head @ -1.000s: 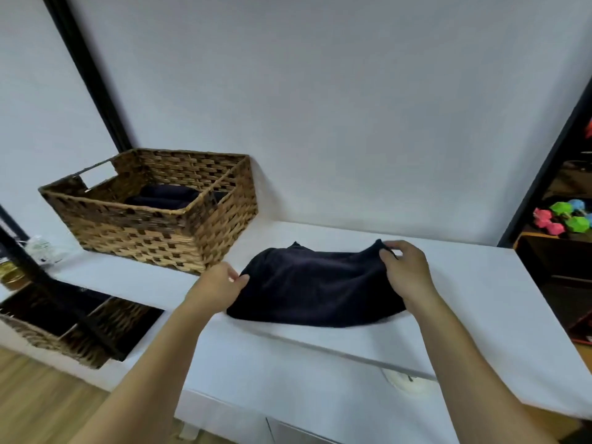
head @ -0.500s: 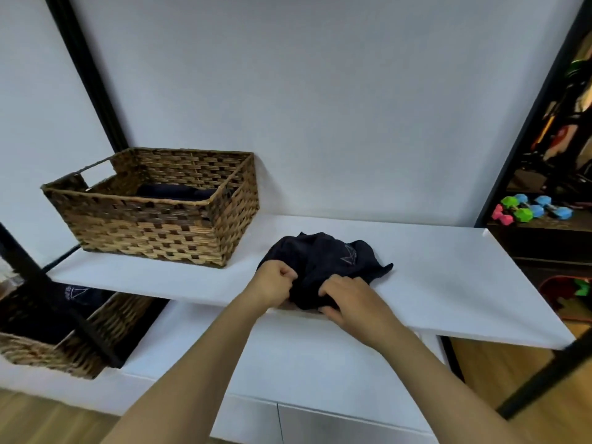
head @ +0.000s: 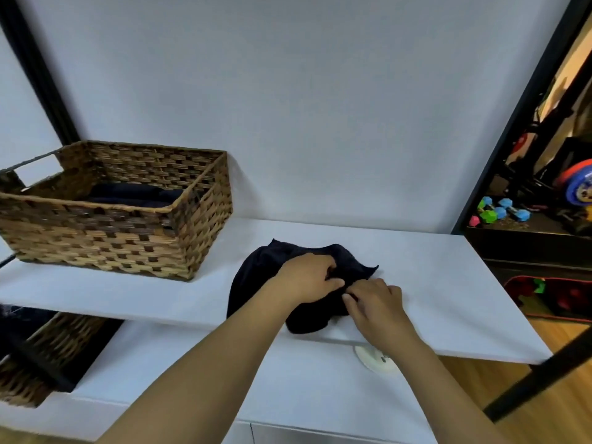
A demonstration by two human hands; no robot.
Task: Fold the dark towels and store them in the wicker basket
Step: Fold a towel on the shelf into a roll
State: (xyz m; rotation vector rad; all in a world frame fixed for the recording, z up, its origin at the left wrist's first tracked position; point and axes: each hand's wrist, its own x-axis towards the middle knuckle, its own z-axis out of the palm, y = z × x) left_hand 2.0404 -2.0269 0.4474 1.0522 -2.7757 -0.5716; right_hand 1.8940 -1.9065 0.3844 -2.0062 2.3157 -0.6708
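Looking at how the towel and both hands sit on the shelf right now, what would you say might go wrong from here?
The dark towel looks bunched rather than flat under the left hand and right hand, so the fold may well come out lumpy. Its near edge lies at the front edge of the white shelf, so a tug towards the person could perhaps drag it off. The wicker basket already holds dark cloth, so a bulky bundle might sit unevenly on top.
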